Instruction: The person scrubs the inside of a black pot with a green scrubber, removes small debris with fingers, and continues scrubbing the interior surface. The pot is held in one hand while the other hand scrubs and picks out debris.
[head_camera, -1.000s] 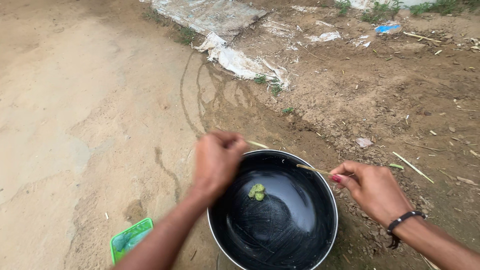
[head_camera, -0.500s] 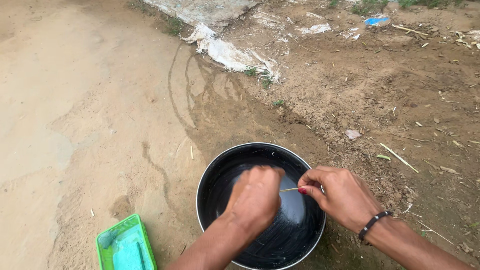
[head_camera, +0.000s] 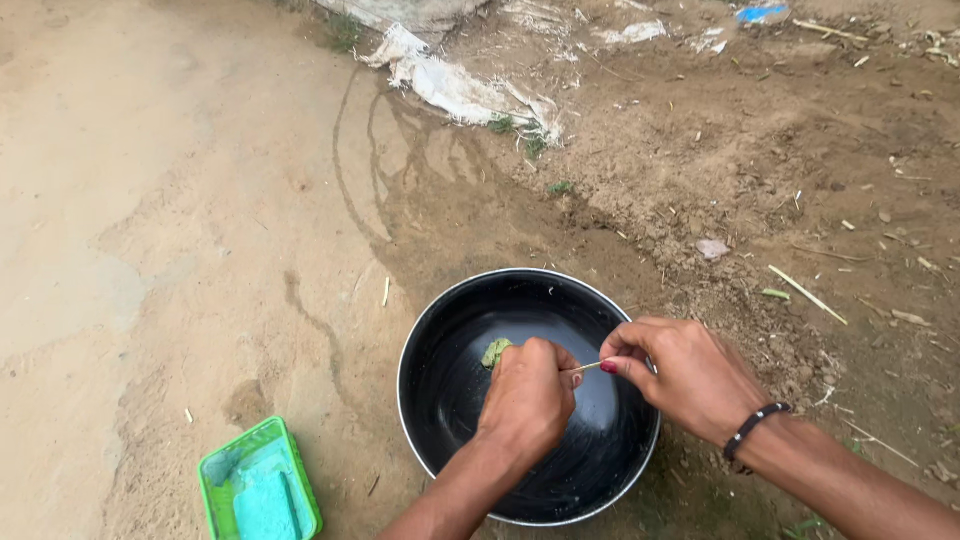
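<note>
both hands work over a black round pan (head_camera: 470, 420) set on the dirt ground (head_camera: 200, 200). the left hand (head_camera: 527, 398) is closed in a fist, its grip pressed on one end of a thin straw-coloured stick (head_camera: 583, 368) — the right hand (head_camera: 685, 375) pinches the other end between thumb and forefinger. the stick looks light and brittle, best held near its ends. a green clump (head_camera: 496, 351) sits in the pan beyond the left knuckles. a green tray (head_camera: 258, 484) lies to the left — torn white sacking (head_camera: 450, 85) farther off.

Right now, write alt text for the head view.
Two hands, left and right, hold a thin stick between them over a black bowl on dirt, with a green lump inside. A green tray lies nearby.
</note>
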